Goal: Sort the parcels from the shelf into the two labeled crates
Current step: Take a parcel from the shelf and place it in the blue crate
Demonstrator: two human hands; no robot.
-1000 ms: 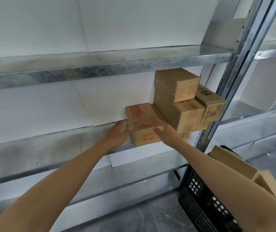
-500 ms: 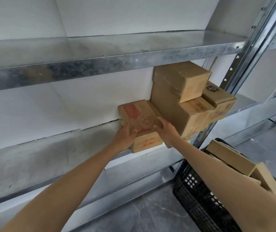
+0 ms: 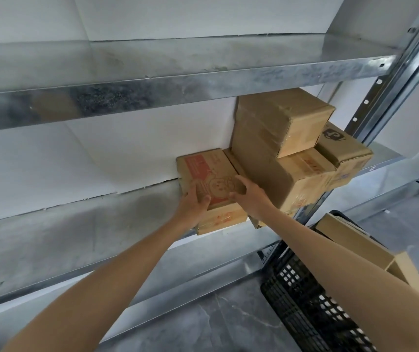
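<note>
Centre frame, the left hand (image 3: pixel 193 207) and right hand (image 3: pixel 250 196) clamp curled fingers (image 3: pixel 240 182) on opposite sides of the flat red-printed cardboard parcel (image 3: pixel 211 168), seemingly to slide it off the galvanised metal shelf (image 3: pixel 76 224).

A bare left forearm (image 3: pixel 127 270) and left hand (image 3: pixel 192 208), a bare right forearm (image 3: pixel 330 250) and right hand (image 3: pixel 252 198)

Soft, even light fills the frame, brightest toward the upper right. The metal shelf edge (image 3: pixel 178 87) shows dull, mottled reflections, with faint shadow beneath it. Wide-angle distortion slants the upright (image 3: pixel 391 80) at the right edge and stretches the forearms (image 3: pixel 101 288) at the bottom; detail is slightly soft.
</note>
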